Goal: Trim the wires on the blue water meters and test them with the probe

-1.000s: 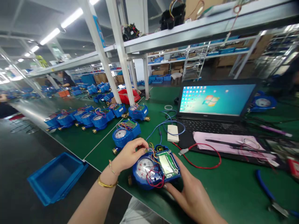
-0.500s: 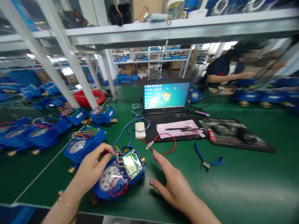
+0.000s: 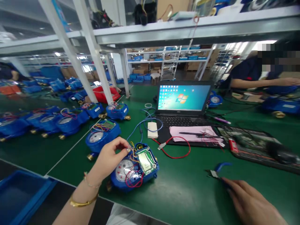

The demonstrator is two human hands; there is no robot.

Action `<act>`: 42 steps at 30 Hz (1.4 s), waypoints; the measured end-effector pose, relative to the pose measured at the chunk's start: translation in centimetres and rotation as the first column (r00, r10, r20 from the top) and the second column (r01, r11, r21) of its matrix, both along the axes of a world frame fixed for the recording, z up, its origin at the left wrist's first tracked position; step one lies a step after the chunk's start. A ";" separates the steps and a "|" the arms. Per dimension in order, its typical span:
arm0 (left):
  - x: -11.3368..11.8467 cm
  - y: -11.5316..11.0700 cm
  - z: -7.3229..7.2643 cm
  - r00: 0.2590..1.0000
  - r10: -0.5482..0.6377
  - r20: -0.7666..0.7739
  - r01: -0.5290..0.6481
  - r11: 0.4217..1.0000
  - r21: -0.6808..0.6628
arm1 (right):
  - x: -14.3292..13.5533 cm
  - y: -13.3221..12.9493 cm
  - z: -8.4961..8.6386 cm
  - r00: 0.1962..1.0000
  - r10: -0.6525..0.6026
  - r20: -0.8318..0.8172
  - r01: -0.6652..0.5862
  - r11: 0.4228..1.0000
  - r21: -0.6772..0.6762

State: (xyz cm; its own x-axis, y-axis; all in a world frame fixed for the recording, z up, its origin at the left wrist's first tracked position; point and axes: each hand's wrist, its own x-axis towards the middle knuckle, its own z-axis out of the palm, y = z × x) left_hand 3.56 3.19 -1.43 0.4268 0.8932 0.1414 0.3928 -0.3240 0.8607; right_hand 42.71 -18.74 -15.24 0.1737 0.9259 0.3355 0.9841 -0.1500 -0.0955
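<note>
An open blue water meter (image 3: 133,170) lies near the front edge of the green bench, with a white dial, a green circuit board and loose coloured wires. My left hand (image 3: 109,159) rests on the meter's left side and pinches its wires at the top between thumb and fingers. My right hand (image 3: 250,200) stretches out flat at the lower right. Its fingertips reach the blue-handled pliers (image 3: 219,168) on the bench, and part of the pliers is hidden under them.
A laptop (image 3: 182,101) stands open behind, with a pink cloth (image 3: 194,132), a white box (image 3: 152,129) and a red wire loop (image 3: 178,150) before it. More blue meters (image 3: 102,136) line the left. A blue tray (image 3: 21,193) sits at the lower left. Another person (image 3: 255,75) works at the right.
My right hand left the meter's right side and swung right to the pliers. My left hand stayed on the meter's wires. The view turned right, then a little back to the left.
</note>
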 end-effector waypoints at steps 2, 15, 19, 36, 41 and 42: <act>0.1 -0.2 0.0 0.999 0.026 0.034 -0.026 1.000 0.001 | -1.0 -0.1 0.0 0.997 0.071 -0.015 -0.072 0.997 -0.026; -0.9 -0.5 -1.3 0.991 0.066 0.121 -0.063 0.998 -0.029 | -0.8 1.4 -0.3 0.970 -0.177 -0.169 0.128 0.955 -0.267; -1.0 -0.8 -0.5 0.992 0.083 0.098 -0.087 0.996 0.038 | -2.8 2.1 2.0 0.975 -0.192 -0.113 0.150 0.940 -0.307; -2.0 -0.5 -1.8 0.977 0.153 -0.151 -0.050 0.845 0.532 | -5.0 2.4 3.8 0.982 -0.186 -0.032 0.178 0.968 -0.177; -1.4 -1.8 -0.1 1.000 0.007 -0.026 0.003 0.938 0.347 | -4.1 1.6 2.1 0.987 -0.158 -0.031 0.156 0.986 -0.059; -1.4 -1.9 -0.1 1.000 -0.004 -0.013 0.008 0.951 0.309 | -3.7 1.5 1.8 0.983 -0.169 -0.070 0.165 0.985 -0.052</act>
